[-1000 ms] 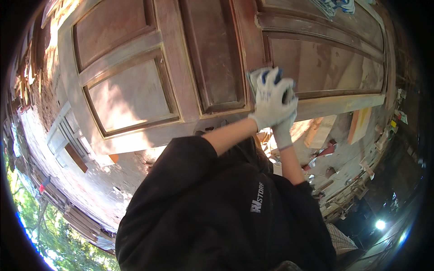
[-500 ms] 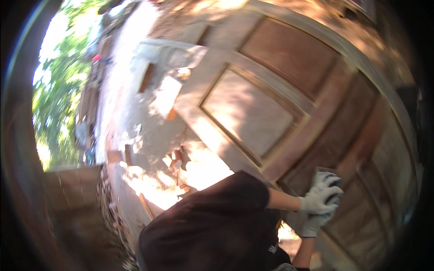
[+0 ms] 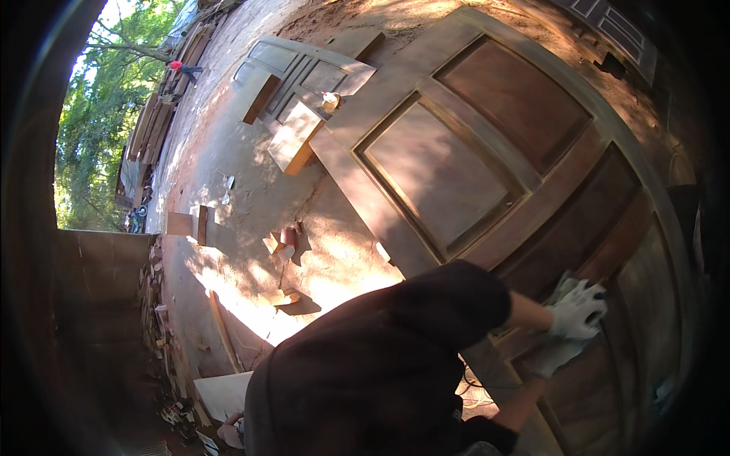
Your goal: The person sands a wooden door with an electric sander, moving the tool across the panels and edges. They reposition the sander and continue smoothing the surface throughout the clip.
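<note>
A large brown panelled wooden door (image 3: pixel 456 175) fills the right half of the view. My left hand (image 3: pixel 578 310), in a white glove with dark fingertips, is closed over the door's lower middle. A thin greyish edge shows beside its fingers, too blurred to name. My right hand (image 3: pixel 559 356), also gloved, lies just below and against the left one. Its fingers are hidden behind the left glove and by blur. Both bare forearms come out of dark sleeves.
A second panelled door (image 3: pixel 319 76) lies on the ground beyond, with a wooden block (image 3: pixel 261 97) beside it. Wood offcuts (image 3: pixel 281 242) are scattered on the sunlit ground. Stacked timber (image 3: pixel 152 125) stands far left. Another door (image 3: pixel 620 30) is at the upper right.
My view has shifted and the picture is sharper. Both gloved hands appear further right over the door, still close together.
</note>
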Demonstrator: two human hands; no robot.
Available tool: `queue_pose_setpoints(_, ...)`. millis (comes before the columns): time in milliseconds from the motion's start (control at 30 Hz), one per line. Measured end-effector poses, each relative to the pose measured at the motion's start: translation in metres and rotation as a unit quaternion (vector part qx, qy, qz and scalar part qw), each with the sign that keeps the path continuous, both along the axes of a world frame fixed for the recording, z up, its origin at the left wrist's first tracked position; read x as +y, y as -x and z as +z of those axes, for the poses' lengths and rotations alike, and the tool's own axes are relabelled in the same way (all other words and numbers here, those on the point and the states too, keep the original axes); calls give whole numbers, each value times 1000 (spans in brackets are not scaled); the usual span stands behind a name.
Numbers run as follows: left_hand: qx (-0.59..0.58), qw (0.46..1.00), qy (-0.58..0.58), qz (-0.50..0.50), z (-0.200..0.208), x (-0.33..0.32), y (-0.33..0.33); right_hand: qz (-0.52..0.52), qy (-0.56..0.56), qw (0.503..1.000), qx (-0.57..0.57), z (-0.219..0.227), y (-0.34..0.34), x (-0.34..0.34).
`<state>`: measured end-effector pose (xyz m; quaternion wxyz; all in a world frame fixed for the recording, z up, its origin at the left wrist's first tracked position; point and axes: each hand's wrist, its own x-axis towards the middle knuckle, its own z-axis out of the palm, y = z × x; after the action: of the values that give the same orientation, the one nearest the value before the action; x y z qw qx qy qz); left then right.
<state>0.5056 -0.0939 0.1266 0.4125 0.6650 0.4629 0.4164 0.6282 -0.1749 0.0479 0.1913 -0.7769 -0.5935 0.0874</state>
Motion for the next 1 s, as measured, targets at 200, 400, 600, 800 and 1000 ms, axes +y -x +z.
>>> queue_pose_setpoints(200, 4, 1000, 2, -1, 3, -160, 41, 36, 42, 993, 108, 23, 61, -104)
queue_pose_setpoints(400, 5, 995, 69, -79, 0, -178, 60, 52, 49, 986, 154, 24, 82, -88)
queue_pose_setpoints(600, -13, 998, 57, 10, 2, -43, 15, -8, 27, 948, 317, 26, 55, -15)
queue_pose_setpoints(800, 2, 997, 62, -39, 17, 120, -30, 12, -21, 997, 75, -4, -45, 126)
queue_pose_setpoints(1000, 184, 968, 79, -152, 34, 118, -25, 88, -31, 946, -312, -34, -47, 114)
